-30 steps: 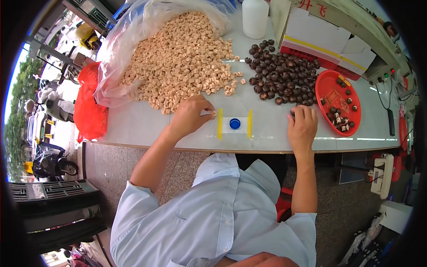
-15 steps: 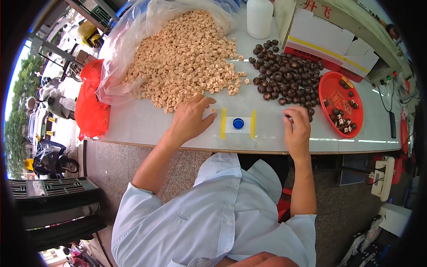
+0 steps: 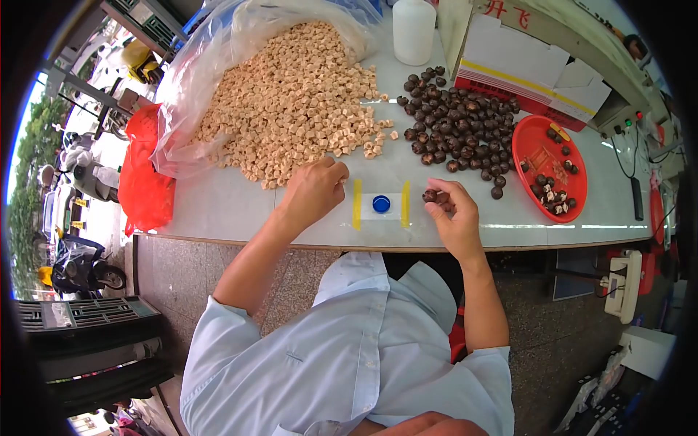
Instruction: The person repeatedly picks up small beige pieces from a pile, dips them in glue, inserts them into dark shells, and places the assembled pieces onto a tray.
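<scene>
My right hand (image 3: 458, 219) is closed around one or more dark brown nut-like balls (image 3: 434, 197), to the right of a small blue cap (image 3: 381, 204). That cap sits on a white patch bordered by two yellow tape strips (image 3: 357, 206). On the cap's left, my left hand (image 3: 314, 190) has its fingers drawn together at the front edge of a large pile of beige cube-like pieces (image 3: 291, 94). Its fingertips are hidden, so what they pinch cannot be made out. Behind my right hand lies a pile of dark brown balls (image 3: 465, 123).
A red plate (image 3: 531, 145) with several balls, some showing white, stands at right. Behind are a white bottle (image 3: 413, 33) and an open carton (image 3: 520, 62). A clear plastic bag (image 3: 174, 120) surrounds the beige pile; a red bag (image 3: 145, 174) hangs at the left edge.
My right hand has moved left from the dark pile toward the cap, with dark balls now in its fingers. My left hand has closed its fingers where a beige cube showed before.
</scene>
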